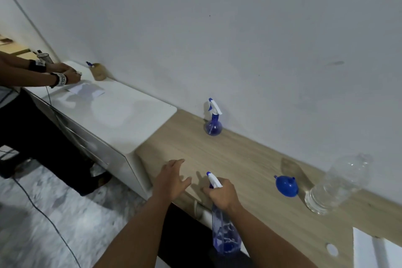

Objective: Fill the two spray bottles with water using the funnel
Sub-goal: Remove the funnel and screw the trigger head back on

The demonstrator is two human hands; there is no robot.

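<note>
- While my right hand (223, 193) clamps 1 spray bottle (225, 233) by its neck at lower centre, steadying it for uncapping.
- My left hand (171, 177) hovers open beside it, fingers apart.

On the wooden counter (250, 159), one spray bottle (213, 123) stands against the wall; right of it lie the funnel (286, 186) and water bottle (335, 187) (nearer the front edge).

wooden counter (239, 159), spray bottle (213, 123), funnel (286, 186), water bottle (335, 187)
</note>
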